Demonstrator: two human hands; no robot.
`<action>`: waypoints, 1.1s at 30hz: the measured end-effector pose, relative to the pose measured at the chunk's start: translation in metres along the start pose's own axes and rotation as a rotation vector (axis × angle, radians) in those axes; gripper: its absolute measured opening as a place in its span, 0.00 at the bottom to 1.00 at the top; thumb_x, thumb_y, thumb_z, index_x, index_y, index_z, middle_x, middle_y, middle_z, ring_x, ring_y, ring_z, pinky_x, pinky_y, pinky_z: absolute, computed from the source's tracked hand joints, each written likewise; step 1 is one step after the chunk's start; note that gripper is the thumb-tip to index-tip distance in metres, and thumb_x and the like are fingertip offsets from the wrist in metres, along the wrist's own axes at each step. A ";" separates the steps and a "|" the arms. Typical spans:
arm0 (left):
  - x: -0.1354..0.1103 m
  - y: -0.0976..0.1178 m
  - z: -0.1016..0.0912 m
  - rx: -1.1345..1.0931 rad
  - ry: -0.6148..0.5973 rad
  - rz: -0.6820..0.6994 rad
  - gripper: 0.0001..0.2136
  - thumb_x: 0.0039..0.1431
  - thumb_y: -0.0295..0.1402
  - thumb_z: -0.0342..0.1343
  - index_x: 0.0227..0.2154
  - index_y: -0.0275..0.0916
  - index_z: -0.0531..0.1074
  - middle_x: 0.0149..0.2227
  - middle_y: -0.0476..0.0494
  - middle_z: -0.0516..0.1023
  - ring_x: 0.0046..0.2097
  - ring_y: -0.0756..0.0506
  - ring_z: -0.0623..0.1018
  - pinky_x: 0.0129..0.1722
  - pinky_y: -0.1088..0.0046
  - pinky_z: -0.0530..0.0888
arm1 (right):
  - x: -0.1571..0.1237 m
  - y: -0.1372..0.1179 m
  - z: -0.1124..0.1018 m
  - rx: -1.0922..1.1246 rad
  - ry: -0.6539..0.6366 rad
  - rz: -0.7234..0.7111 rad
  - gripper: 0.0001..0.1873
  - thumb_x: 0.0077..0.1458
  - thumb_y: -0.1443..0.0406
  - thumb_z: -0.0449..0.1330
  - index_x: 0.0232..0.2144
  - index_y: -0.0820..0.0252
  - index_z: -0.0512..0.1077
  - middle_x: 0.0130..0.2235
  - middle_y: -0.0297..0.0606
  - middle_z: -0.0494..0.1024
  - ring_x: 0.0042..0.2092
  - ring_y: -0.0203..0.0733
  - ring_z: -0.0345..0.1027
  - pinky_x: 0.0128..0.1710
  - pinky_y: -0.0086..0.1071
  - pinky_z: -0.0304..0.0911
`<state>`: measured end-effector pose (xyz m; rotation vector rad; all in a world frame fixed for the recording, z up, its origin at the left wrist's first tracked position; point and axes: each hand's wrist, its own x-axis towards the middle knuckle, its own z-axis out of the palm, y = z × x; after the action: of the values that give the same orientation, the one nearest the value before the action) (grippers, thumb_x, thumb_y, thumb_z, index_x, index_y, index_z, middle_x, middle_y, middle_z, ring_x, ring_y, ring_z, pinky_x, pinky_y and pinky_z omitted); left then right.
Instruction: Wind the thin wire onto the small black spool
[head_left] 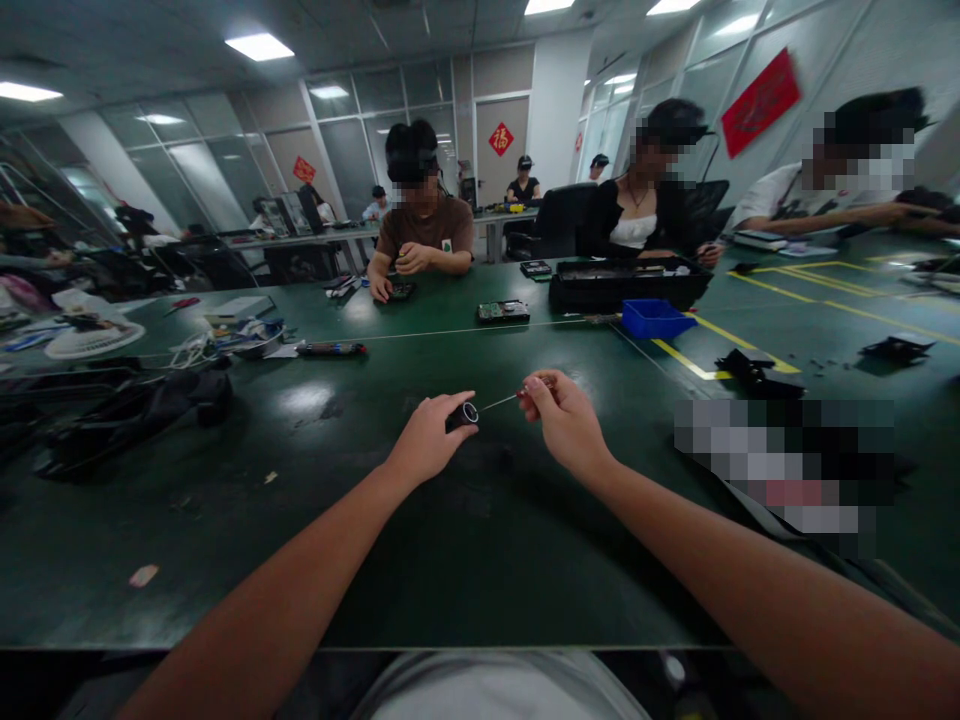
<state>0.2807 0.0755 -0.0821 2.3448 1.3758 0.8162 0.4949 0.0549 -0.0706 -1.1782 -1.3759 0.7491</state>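
My left hand (427, 438) is closed around a short black cylinder (462, 416), which has a pale ring at the end facing right. In my right hand (566, 420) is a screwdriver (501, 402) with a thin metal shaft and a reddish handle, mostly covered by my fingers. Its shaft points left, and the tip is close to the ringed end of the cylinder; I cannot tell whether they touch. Both hands are above the dark green table (450, 560), near its middle.
Circuit-board devices (503, 311), a long black case (628, 285) and a blue tray (655, 319) lie farther back. Black parts (759, 373) are at right, a black bag (142, 420) at left. A pen-like tool (331, 349) lies left of centre. Co-workers sit across the table.
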 end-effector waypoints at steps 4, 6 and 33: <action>0.000 -0.001 -0.001 -0.056 0.031 -0.017 0.19 0.61 0.33 0.58 0.55 0.42 0.70 0.52 0.42 0.75 0.53 0.42 0.74 0.57 0.61 0.69 | 0.001 0.002 -0.002 0.036 0.029 -0.027 0.14 0.63 0.53 0.53 0.38 0.56 0.69 0.32 0.35 0.74 0.30 0.38 0.68 0.32 0.35 0.65; 0.001 0.000 -0.003 -0.086 0.048 -0.035 0.17 0.62 0.33 0.57 0.54 0.41 0.70 0.53 0.41 0.74 0.54 0.41 0.73 0.57 0.61 0.68 | 0.001 0.003 -0.003 0.061 0.050 -0.041 0.13 0.62 0.53 0.54 0.40 0.55 0.68 0.34 0.35 0.74 0.31 0.38 0.68 0.33 0.36 0.66; 0.052 0.052 0.047 0.415 -0.431 0.177 0.12 0.64 0.40 0.53 0.41 0.37 0.75 0.40 0.37 0.78 0.40 0.39 0.79 0.37 0.67 0.72 | 0.003 0.002 -0.005 0.116 0.149 -0.130 0.09 0.63 0.57 0.54 0.42 0.54 0.69 0.36 0.35 0.75 0.32 0.38 0.68 0.35 0.37 0.67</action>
<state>0.3656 0.0963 -0.0760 2.7643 1.2487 0.0382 0.5004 0.0572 -0.0711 -1.0227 -1.2550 0.6280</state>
